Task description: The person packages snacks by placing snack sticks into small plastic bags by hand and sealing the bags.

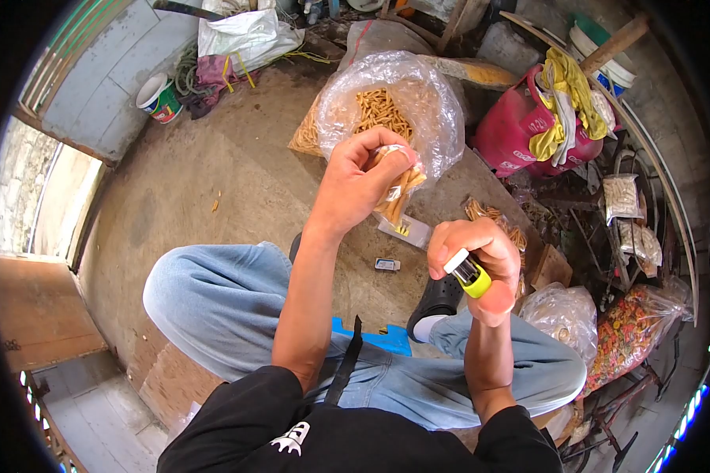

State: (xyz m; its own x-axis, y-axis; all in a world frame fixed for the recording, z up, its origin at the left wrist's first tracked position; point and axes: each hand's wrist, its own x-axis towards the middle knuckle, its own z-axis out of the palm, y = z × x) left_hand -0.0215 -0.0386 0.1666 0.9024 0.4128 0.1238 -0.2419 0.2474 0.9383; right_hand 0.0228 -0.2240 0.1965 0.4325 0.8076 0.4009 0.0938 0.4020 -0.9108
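Observation:
My left hand pinches the gathered top of a small clear bag with brown stick snacks inside. It hangs in front of a large open plastic bag full of the same stick snacks. To the right, my right hand is wrapped round a small lime-green and black stapler with a white end. The two hands are apart. Below them a small box lies on the floor, and a packet of thin plastic is partly hidden behind the small bag.
Filled snack packs lie beyond my right hand. A pink container with yellow cloth stands back right. A bag of colourful pieces is at right, and a bucket stands back left. My legs frame the floor between.

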